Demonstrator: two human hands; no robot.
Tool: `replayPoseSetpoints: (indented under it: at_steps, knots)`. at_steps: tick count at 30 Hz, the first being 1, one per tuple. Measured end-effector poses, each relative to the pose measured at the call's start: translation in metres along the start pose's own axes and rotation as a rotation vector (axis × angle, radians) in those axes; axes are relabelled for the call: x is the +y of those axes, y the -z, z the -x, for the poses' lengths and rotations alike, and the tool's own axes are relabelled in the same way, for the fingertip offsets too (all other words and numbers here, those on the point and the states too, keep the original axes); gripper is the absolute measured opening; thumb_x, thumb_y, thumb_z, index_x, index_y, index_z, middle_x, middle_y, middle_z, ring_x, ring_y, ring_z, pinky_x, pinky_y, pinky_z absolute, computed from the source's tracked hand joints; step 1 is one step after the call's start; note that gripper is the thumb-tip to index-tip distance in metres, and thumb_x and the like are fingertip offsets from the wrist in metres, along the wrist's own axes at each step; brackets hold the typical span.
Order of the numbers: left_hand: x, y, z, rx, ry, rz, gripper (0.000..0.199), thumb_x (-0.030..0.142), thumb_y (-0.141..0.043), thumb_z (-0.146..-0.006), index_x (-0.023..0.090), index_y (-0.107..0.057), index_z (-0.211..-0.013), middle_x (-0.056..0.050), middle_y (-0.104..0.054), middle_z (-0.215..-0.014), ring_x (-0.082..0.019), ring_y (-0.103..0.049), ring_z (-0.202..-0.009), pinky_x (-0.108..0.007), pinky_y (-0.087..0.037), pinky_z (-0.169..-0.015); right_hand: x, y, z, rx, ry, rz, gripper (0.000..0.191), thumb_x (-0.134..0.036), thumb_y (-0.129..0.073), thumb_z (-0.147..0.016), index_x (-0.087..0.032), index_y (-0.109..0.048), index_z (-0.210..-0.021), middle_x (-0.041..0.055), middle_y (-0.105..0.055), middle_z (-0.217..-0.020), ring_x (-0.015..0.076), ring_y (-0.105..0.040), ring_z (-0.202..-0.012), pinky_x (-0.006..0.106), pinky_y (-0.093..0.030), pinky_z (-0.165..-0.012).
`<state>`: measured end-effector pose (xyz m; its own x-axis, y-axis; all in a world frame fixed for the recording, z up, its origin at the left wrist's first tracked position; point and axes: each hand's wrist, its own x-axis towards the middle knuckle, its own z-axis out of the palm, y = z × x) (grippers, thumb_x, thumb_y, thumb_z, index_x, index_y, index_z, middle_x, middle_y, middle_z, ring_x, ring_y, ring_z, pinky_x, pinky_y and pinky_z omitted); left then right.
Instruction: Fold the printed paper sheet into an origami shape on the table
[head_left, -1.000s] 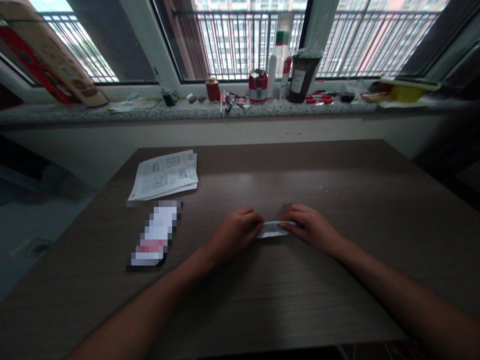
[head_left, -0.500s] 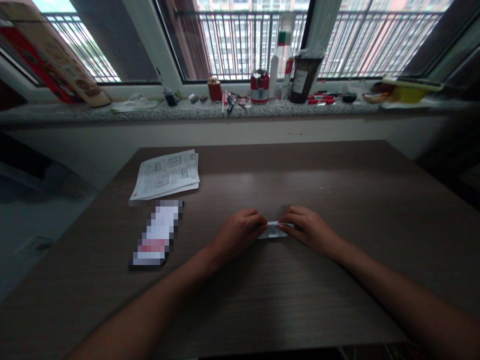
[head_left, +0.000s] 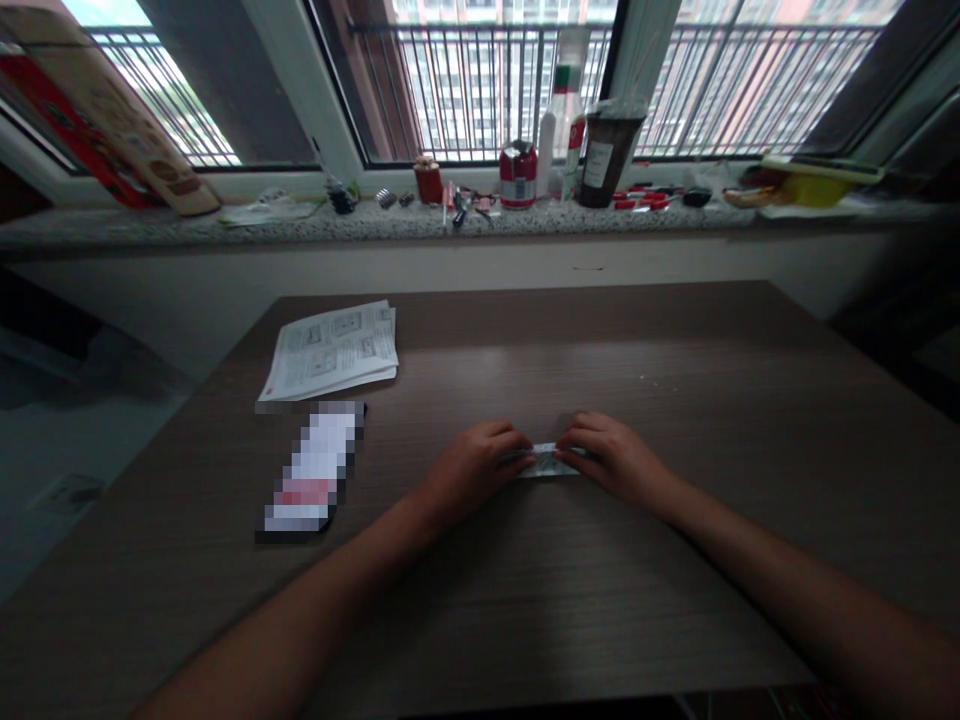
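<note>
A small, narrow strip of folded printed paper (head_left: 546, 461) lies on the brown table between my hands. My left hand (head_left: 480, 458) grips its left end, with the fingertips closed over it. On the other side, my right hand (head_left: 609, 455) pinches the right end between thumb and fingers. The ends of the strip are hidden under the fingers, and only its pale middle part shows.
A stack of printed sheets (head_left: 334, 348) lies at the table's back left. Nearer me is a blurred-out phone (head_left: 315, 470). Along the granite windowsill (head_left: 405, 229) stand a red can (head_left: 518, 175), a dark lidded cup (head_left: 606, 155) and small items.
Both hands hold the paper strip in almost the same spot. The fingers have shifted only very slightly.
</note>
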<state>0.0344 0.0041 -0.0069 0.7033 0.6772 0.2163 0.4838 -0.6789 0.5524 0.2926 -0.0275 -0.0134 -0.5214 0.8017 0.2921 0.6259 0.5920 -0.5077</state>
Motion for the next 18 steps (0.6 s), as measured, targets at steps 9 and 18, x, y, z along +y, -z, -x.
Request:
replayPoseSetpoints:
  at_steps: [9,18]
  knots:
    - [-0.003,-0.004,0.0,-0.012,0.007,-0.02,0.008,0.022,-0.068,-0.1,0.016,-0.073,-0.097,-0.004,-0.068,-0.094,-0.018,-0.066,-0.083,-0.028,-0.05,-0.075,-0.001,0.002,0.001,-0.017,-0.015,0.041,0.012,-0.027,-0.06,-0.103,-0.019,-0.067,-0.098,0.0071,-0.064,-0.096,0.0231,-0.06,-0.092,0.035,-0.048,-0.078]
    - [0.004,-0.01,-0.004,-0.028,-0.048,-0.083,0.014,0.028,-0.064,-0.103,0.017,-0.071,-0.098,-0.004,-0.067,-0.093,-0.018,-0.065,-0.083,-0.029,-0.05,-0.075,-0.006,-0.007,-0.002,-0.031,0.017,0.062,0.014,-0.027,-0.058,-0.104,-0.019,-0.069,-0.1,0.0076,-0.065,-0.096,0.0233,-0.061,-0.091,0.035,-0.048,-0.079]
